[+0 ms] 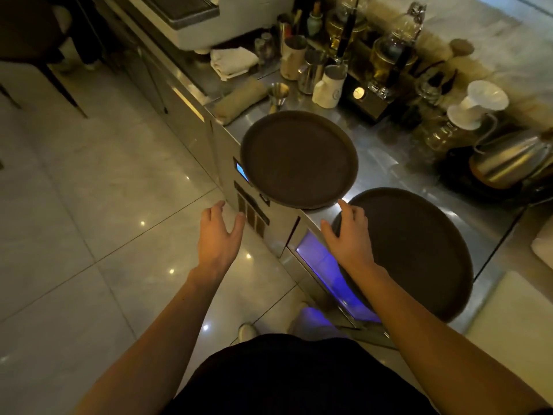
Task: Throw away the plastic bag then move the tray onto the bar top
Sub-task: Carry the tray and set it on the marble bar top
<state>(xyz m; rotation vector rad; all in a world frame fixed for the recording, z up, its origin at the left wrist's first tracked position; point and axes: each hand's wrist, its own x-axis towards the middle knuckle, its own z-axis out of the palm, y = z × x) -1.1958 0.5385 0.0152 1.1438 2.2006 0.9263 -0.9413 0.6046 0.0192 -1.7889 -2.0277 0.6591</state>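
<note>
Two round dark brown trays lie on the steel counter [398, 163]. The far tray [299, 158] overhangs the counter's front edge. The near tray [419, 250] sits to its right, closer to me. My left hand [220, 235] hovers open in front of the counter, below the far tray's rim, touching nothing. My right hand [348, 235] is open with fingers spread, over the near tray's left rim and just below the far tray's near edge. No plastic bag is in view. The marble bar top [478, 34] runs along the back.
Metal jugs [311, 71], glass bottles [392, 52], a white dripper [475, 103] and a steel kettle [508, 158] crowd the back of the counter. Folded cloths [233, 61] lie at the left end. A coffee machine [191, 16] stands beyond. Tiled floor [89, 205] spreads left.
</note>
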